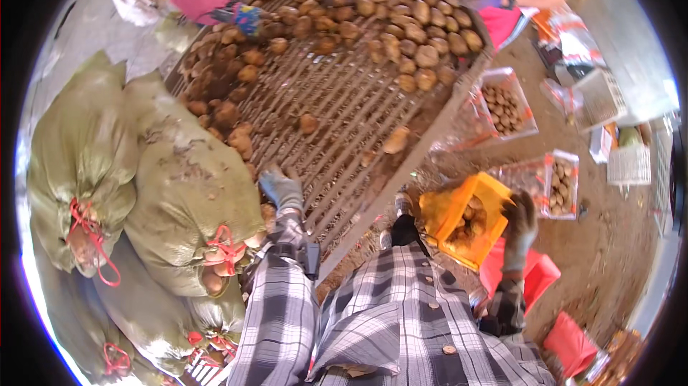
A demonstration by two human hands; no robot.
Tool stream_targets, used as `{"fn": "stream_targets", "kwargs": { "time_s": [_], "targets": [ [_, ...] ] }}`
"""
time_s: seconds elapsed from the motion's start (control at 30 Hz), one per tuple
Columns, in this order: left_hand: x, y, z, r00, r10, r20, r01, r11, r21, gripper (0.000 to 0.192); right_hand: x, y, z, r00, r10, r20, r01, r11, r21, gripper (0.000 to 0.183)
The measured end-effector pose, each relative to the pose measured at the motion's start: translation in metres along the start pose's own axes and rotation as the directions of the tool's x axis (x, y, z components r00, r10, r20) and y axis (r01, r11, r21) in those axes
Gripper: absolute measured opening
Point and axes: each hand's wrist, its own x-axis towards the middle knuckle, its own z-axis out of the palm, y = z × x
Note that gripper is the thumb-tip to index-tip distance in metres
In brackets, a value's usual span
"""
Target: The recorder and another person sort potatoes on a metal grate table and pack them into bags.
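Across a slatted sorting table (333,112) lie many brown potatoes (422,15), heaped at its far side and along its left edge. My left hand (281,190), in a grey work glove, rests at the near left part of the slats beside some potatoes; whether it grips one is hidden. My right hand (520,227), in a dirty glove, is over the right rim of an orange-yellow bag (489,192) holding potatoes; its fingers are blurred. A single pale potato (396,140) lies near the table's right edge.
Tied, full green woven sacks (188,187) are stacked at the left. Several co-workers' gloved hands (248,19) are at the far side. On the right stand crates of potatoes (502,109), a red bag (537,273) and white plastic baskets (629,164).
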Motion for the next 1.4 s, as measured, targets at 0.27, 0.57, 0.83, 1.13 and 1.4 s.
{"fn": "stream_targets", "kwargs": {
  "time_s": [0.27, 0.57, 0.83, 1.13, 1.4],
  "targets": [
    [-0.001, 0.015, -0.006, 0.998, -0.06, 0.011, 0.06, 0.996, -0.062, 0.036, 0.031, 0.004, 0.352, 0.026, -0.264, 0.964, 0.863, 0.493, 0.111, 0.041],
    [0.004, 0.019, -0.022, 0.974, -0.16, 0.159, 0.174, 0.982, -0.078, 0.039, 0.092, 0.038, 0.52, 0.37, -0.144, 0.918, 0.927, 0.115, -0.356, 0.051],
    [0.009, 0.027, -0.025, 0.957, -0.216, 0.193, 0.255, 0.946, -0.203, 0.04, 0.09, 0.065, 0.729, 0.167, -0.324, 0.931, 0.965, 0.247, -0.087, 0.07],
    [0.012, 0.027, -0.028, 0.927, -0.26, 0.272, 0.323, 0.919, -0.224, 0.044, 0.092, 0.057, 0.797, 0.046, 0.162, 0.986, 0.997, 0.057, -0.056, 0.055],
    [0.01, 0.023, -0.023, 0.945, -0.221, 0.24, 0.272, 0.94, -0.206, 0.047, 0.091, 0.062, 0.742, 0.161, 0.011, 0.987, 0.971, 0.176, -0.161, 0.055]
  ]
}}
